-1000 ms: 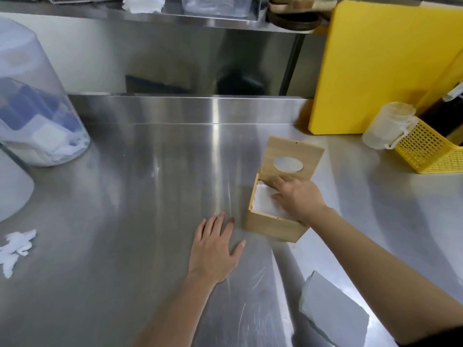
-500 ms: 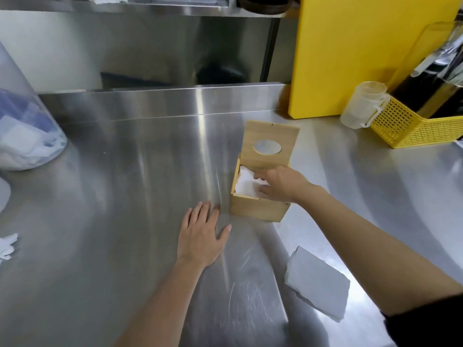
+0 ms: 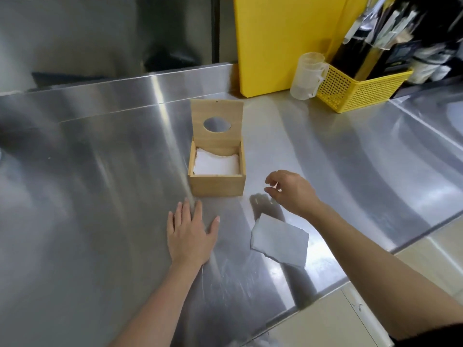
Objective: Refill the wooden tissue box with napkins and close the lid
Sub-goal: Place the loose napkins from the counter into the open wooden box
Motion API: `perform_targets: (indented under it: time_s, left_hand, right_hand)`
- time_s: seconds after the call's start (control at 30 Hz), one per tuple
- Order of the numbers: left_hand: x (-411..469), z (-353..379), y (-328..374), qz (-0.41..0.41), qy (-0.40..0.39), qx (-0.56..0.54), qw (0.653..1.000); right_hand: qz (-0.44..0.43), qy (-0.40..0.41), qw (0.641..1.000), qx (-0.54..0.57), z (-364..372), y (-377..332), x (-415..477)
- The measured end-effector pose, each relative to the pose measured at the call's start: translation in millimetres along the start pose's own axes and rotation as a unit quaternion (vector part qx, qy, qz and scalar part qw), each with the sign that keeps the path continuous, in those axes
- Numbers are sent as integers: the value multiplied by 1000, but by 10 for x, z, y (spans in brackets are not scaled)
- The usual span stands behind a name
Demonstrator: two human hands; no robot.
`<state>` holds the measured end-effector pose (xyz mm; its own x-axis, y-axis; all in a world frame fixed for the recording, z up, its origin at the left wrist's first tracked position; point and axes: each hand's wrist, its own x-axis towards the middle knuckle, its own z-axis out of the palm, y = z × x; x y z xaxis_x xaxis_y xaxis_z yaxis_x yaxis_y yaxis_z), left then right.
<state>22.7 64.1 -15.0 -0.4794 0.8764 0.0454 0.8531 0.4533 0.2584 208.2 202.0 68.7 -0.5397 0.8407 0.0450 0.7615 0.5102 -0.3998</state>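
Observation:
The wooden tissue box [image 3: 217, 185] stands on the steel counter with its lid [image 3: 217, 123] raised upright at the back, an oval hole in it. White napkins [image 3: 216, 164] lie inside the box. A separate stack of napkins [image 3: 279, 239] lies on the counter in front and to the right of the box. My right hand [image 3: 292, 191] hovers just above and behind that stack, fingers curled and apart, holding nothing. My left hand [image 3: 189, 233] rests flat on the counter in front of the box, fingers spread.
A yellow cutting board [image 3: 283, 41] leans against the back. Next to it stand a clear plastic jug [image 3: 307, 76] and a yellow mesh basket [image 3: 358, 90] with dark items. The counter's front edge [image 3: 333, 284] runs diagonally at the lower right.
My right hand has come out of the box and moved right and toward me, over the loose napkin stack. The view has shifted right. My left hand stays flat on the counter.

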Motion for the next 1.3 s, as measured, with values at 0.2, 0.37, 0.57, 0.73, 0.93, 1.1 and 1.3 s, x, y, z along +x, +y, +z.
perform_targets:
  time_s: [0.2, 0.37, 0.57, 0.73, 0.93, 1.1, 1.3]
  left_hand:
    - [-41, 74, 169, 12, -12, 24, 1000]
    - [-54, 58, 151, 23, -9, 38, 999]
    - [-27, 33, 99, 26, -11, 10, 1000]
    - [120, -84, -150, 15, 16, -31, 999]
    - [426, -220, -615, 22, -11, 20, 1000]
    - [455, -211, -749, 22, -14, 33, 999]
    - [474, -193, -758, 11, -7, 30, 999]
  right_hand:
    - [71, -121, 990, -3, 37, 190, -244]
    - [65, -212, 974, -43, 109, 240, -341]
    - [41, -237, 971, -5, 81, 123, -324]
    - [9, -240, 968, 78, -110, -153, -169]
    - [-35, -243, 964, 108, -244, -521, 222]
    - [-61, -234, 963, 117, -269, -733, 628]
    - [-83, -178, 975, 107, -152, -831, 1098]
